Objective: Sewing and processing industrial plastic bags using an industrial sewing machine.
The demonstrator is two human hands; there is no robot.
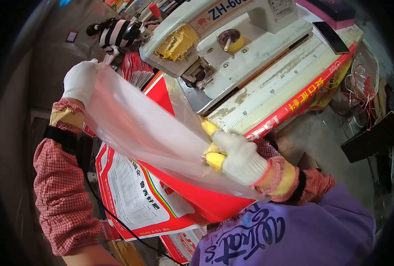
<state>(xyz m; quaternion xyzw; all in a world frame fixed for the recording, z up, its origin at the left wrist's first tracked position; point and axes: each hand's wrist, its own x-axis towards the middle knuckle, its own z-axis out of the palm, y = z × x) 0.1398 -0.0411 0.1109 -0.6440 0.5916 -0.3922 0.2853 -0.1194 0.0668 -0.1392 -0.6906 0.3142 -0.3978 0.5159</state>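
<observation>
And here's the plastic film point(155, 122), translucent and drawn across the middle, running from 10 o'clock to just past centre. The hands are well apart, both clamped on it: the left hand point(80, 83), white-gloved, is closed around its end at 10 o'clock, while the right hand point(236, 155), gloved too with yellow coverings on the fingertips point(215, 160), pinches it just off centre towards 4 o'clock. Below, at 7 o'clock, a red-and-white printed sack point(159, 210) lies partly under the film. Up at 12 to 1 o'clock stands the pale sewing machine point(225, 73), a roll of yellow tape point(236, 44) on its base. Round at 2 o'clock, a dark phone point(331, 37) rests on the bench point(267, 95); over at 11, a person in a striped top point(115, 34).
</observation>
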